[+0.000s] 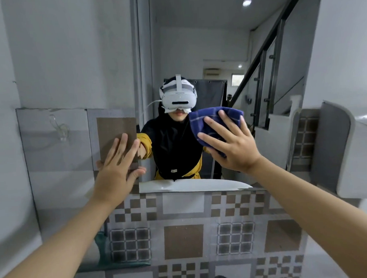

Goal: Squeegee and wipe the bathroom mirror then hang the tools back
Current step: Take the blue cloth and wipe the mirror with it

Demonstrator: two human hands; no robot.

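Two bare arms reach forward and up toward the mirror (195, 54). The left hand (118, 162) is flat, fingers spread and pointing upward, with its palm pressed on the tiled wall (182, 233) at the mirror's left edge. The right hand (231, 143) is also splayed wide, with its palm pressing a blue checked cloth (211, 120) against the glass near the middle of the mirror. Both forearms are extended almost straight, wrists slightly bent back.
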